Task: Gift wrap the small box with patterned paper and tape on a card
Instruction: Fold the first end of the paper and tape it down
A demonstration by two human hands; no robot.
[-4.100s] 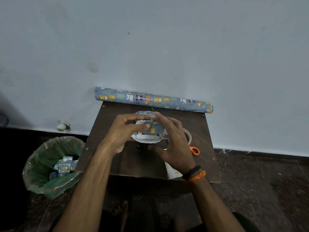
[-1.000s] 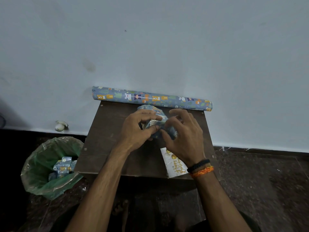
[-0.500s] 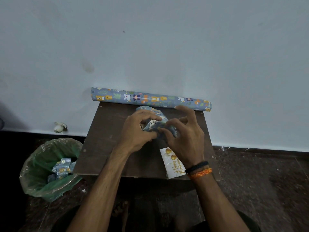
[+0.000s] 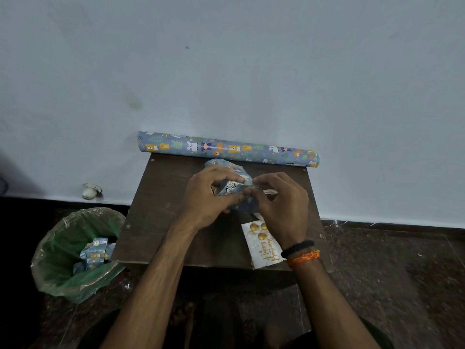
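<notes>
Box: the small box (image 4: pixel 232 187), partly covered in blue animal-print paper, sits mid-table between both hands; long axis seems to run from far-left to near-right.
Left hand (image 4: pixel 210 197): fingers curled round the box's left end.
Right hand (image 4: pixel 281 205): pinching the paper fold at the right end.
Card (image 4: pixel 261 244): flat at the near-right table edge, lettering running lengthwise.
Paper roll (image 4: pixel 227 148): lying across the table's far edge, against the pale wall (image 4: pixel 226 66).
Table (image 4: pixel 161 210): dark brown wood.
Room: green-lined bin (image 4: pixel 75 253) on the dark floor, left.

A small dark brown surface (image 4: pixel 161 212) stands against a pale wall. A roll of patterned paper (image 4: pixel 227 149) lies along its far edge; a white greeting card (image 4: pixel 260 248) overhangs its near right edge.
</notes>
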